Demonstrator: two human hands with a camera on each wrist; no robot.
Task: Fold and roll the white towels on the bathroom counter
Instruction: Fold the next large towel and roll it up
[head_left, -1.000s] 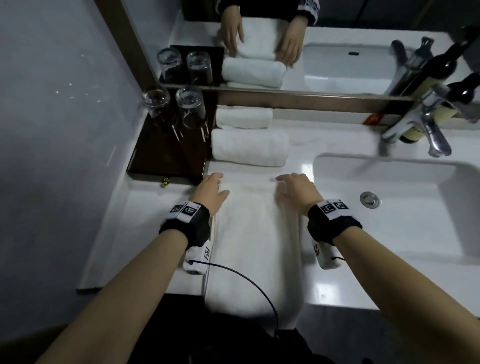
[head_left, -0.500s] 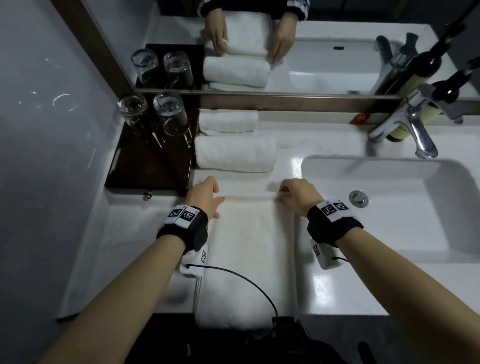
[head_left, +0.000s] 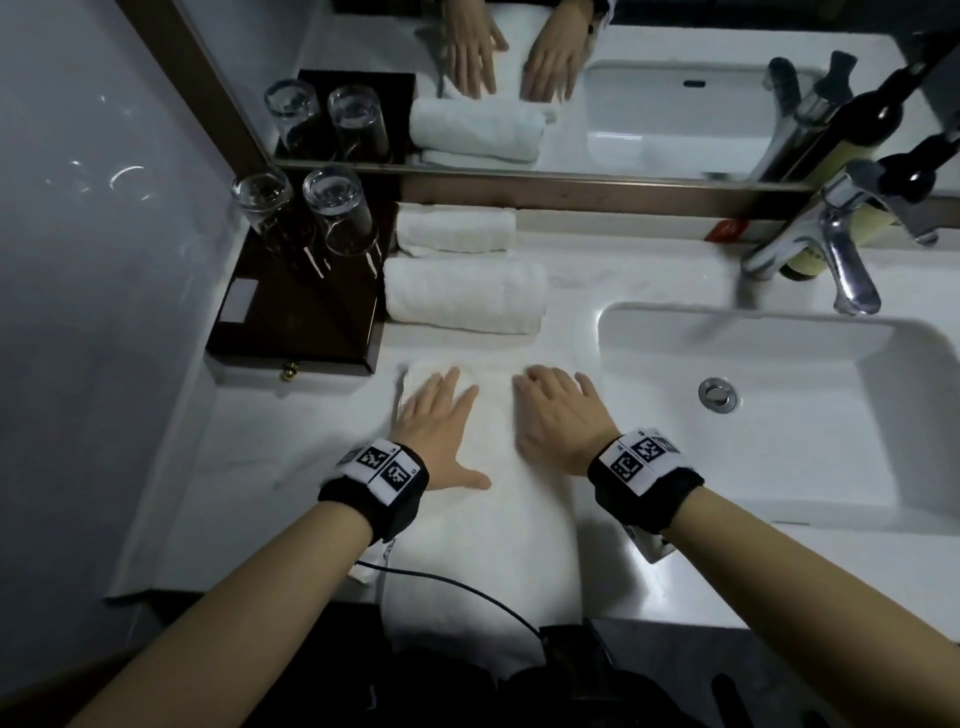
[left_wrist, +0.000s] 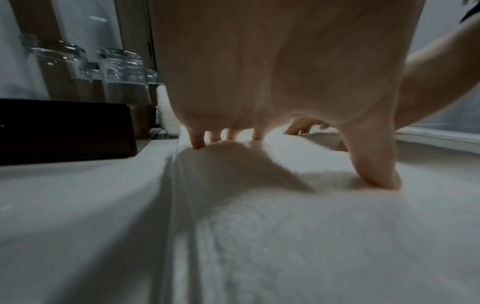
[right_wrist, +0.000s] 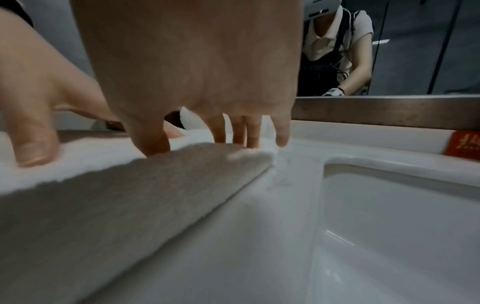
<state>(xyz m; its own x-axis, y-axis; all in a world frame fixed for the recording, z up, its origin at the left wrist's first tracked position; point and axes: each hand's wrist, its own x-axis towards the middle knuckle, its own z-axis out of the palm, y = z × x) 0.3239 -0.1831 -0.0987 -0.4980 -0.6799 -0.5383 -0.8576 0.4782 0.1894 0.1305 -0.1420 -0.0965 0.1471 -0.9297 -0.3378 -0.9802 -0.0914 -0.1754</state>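
Observation:
A long folded white towel (head_left: 488, 540) lies on the counter, its near end hanging over the front edge. My left hand (head_left: 441, 421) lies flat on the towel's far left part, fingers spread. My right hand (head_left: 558, 410) lies flat on the far right part. In the left wrist view the left fingertips (left_wrist: 198, 144) and thumb press into the towel (left_wrist: 298, 236). In the right wrist view the right fingers (right_wrist: 253, 131) press the towel (right_wrist: 130, 195) near its far corner. Two rolled white towels (head_left: 465, 296) (head_left: 456, 228) lie behind, by the mirror.
A dark wooden tray (head_left: 296, 332) with two upturned glasses (head_left: 340, 213) stands at the back left. The sink basin (head_left: 779, 415) and chrome tap (head_left: 836, 249) are to the right. A small red packet (head_left: 727, 229) lies below the mirror. A black cable (head_left: 467, 587) crosses the towel's near end.
Both hands, curled at the towel's far end half a second ago, have flattened and now press down on the towel with spread fingers. The camera has moved closer.

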